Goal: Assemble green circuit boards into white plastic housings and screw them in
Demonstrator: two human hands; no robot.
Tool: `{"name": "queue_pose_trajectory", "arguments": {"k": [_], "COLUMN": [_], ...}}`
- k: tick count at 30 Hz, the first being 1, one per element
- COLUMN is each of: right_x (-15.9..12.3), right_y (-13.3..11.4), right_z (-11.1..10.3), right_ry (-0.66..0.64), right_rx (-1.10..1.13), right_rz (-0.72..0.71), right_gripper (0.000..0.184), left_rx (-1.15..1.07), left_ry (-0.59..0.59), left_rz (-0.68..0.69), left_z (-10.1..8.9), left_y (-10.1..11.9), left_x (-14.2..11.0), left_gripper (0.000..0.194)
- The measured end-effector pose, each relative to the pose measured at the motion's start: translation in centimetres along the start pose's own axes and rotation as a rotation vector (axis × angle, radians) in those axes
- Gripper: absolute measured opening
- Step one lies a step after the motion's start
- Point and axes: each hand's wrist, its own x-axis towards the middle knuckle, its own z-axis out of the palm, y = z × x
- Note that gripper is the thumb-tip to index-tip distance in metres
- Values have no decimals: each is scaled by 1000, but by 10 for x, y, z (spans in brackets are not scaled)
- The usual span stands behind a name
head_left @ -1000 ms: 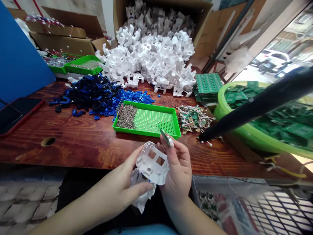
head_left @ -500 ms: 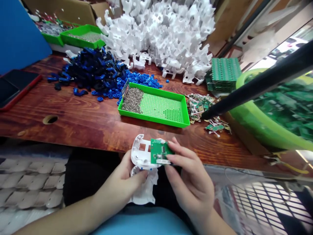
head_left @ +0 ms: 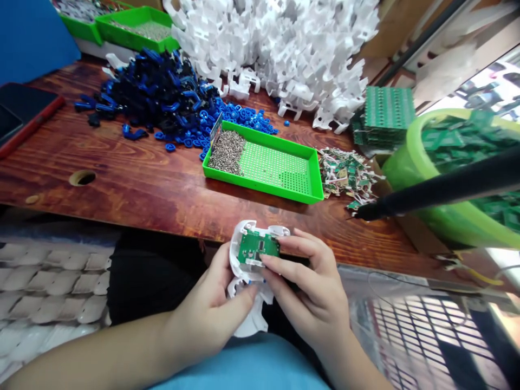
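Note:
Near the table's front edge, my left hand (head_left: 219, 303) is closed round a white plastic shell (head_left: 235, 257), thumb across its lower part. A green circuit board (head_left: 251, 244) lies within the shell's hollow, its chips facing up. The fingers of my right hand (head_left: 312, 281) are closed on the board's right side and lower edge. Below the shell hangs another white plastic piece (head_left: 254, 319), partly covered by my left thumb; whether the two are joined I cannot tell.
Ahead stands a green tray (head_left: 264, 189) with small screws (head_left: 227, 151). Behind it lie blue and black parts (head_left: 158, 97) and a heap of white shells (head_left: 276, 49). Rightward are small wired boards (head_left: 345, 170), stacked green panels (head_left: 388, 111), a tub (head_left: 414, 146) and a dark bar (head_left: 439, 187).
My right hand has brought the circuit board left and down into the white shell. The camera view has shifted a little, and the dark bar sits lower.

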Motion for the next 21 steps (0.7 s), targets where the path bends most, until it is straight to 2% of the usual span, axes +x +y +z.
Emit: {"name": "queue_pose_trajectory", "arguments": {"k": [7, 12, 17, 21], "right_x": [10, 19, 16, 12], "right_y": [-2, -10, -12, -5], "right_z": [-7, -10, -2, 7], "right_ry": [-104, -115, -149, -164], "right_rx": [-164, -212, -227, -185], "right_rz": [-53, -122, -111, -88], "right_gripper": [17, 14, 12, 11], "left_rx": [58, 206, 283, 196], "left_ry": [-12, 0, -1, 23], "left_rz": [19, 59, 90, 38], "left_z": [-2, -5, -8, -8], "left_y": [-1, -2, -5, -4], "left_x": [-1, -3, -7, -4], "left_gripper": [51, 46, 45, 43]}}
